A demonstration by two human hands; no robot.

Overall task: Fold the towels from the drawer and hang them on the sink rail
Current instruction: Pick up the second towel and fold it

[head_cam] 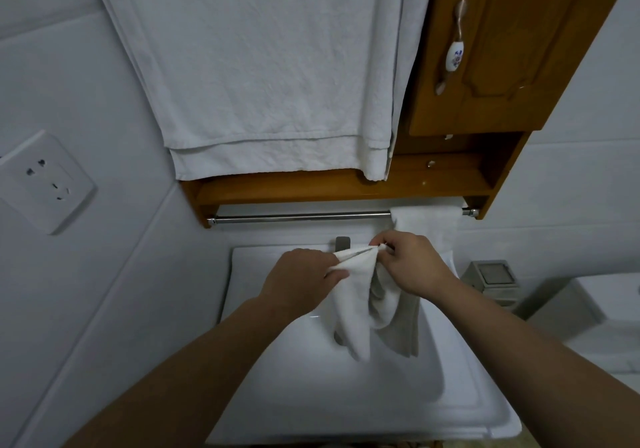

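A small white towel (360, 302) hangs in loose folds over the white sink (311, 392). My left hand (298, 279) pinches its upper edge from the left. My right hand (410, 262) grips the same edge from the right, close beside the left. Both hands are just below the metal rail (298, 217) under the wooden cabinet. Another white towel (429, 226) is draped over the rail's right end, partly behind my right hand.
A large white towel (263, 67) hangs over the wooden cabinet (502, 49) above the rail. A wall socket (45, 181) sits on the left wall. A small square bin (493, 279) and a white toilet tank (595, 305) stand at the right.
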